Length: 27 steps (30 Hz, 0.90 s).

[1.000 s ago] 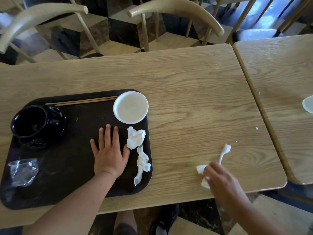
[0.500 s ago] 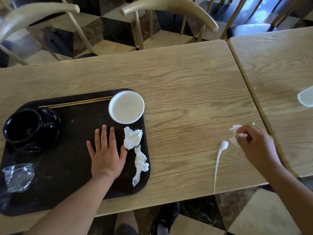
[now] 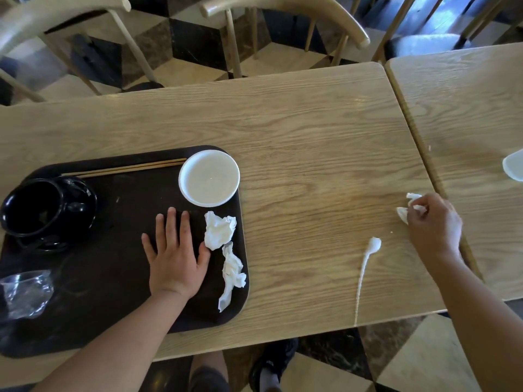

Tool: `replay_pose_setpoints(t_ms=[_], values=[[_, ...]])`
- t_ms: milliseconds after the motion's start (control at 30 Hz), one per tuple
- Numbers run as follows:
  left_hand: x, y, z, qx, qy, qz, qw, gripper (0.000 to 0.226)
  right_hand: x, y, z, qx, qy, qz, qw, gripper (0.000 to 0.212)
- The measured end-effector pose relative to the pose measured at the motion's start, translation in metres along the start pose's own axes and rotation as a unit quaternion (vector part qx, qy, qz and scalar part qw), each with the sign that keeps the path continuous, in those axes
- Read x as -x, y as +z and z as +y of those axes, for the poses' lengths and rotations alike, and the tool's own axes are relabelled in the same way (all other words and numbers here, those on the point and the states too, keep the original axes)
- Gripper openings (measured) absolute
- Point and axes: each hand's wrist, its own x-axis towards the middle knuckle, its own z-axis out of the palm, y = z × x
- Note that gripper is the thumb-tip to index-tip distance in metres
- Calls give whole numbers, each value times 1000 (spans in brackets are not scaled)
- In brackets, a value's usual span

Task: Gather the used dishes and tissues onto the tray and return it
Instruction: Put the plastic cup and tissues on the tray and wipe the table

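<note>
A dark brown tray (image 3: 93,312) lies on the left of the wooden table (image 3: 297,154). On it stand a black cup (image 3: 42,207), a white dish (image 3: 209,178), wooden chopsticks (image 3: 130,169), a crumpled clear plastic cup (image 3: 25,292) and two crumpled tissues (image 3: 219,229) (image 3: 232,274). My left hand (image 3: 174,256) lies flat, fingers spread, on the tray beside the tissues. My right hand (image 3: 433,222) pinches a small tissue (image 3: 403,215) near the table's right edge. A twisted tissue strip (image 3: 366,264) lies on the table to its lower left.
A second wooden table (image 3: 467,114) adjoins on the right, with a pale dish (image 3: 513,168) at the frame edge. Two curved wooden chairs (image 3: 285,7) stand behind the table. My shoe shows under the near edge, over a checkered floor.
My right hand took a small tissue from near the front edge and moved up and right towards the table's right edge. The twisted strip stayed on the table. My left hand stayed flat on the tray.
</note>
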Motion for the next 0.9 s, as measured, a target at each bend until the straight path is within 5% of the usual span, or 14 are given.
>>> replay_pose_setpoints(t_ms=[300,567,733,900], values=[[1,-1,0,5,-2,-6,1000,73,156,-5,-34,-37,-220,-198,954,16],[2,-2,2,9,0,-8,1000,72,184,-37,-4,-21,-268,-391,880,26],[0,1,1,9,-2,-4,1000,73,98,-39,0,-23,-108,-184,977,25],[1,2,-1,5,-2,1,1000,73,15,-36,22,-2,17,-34,999,4]])
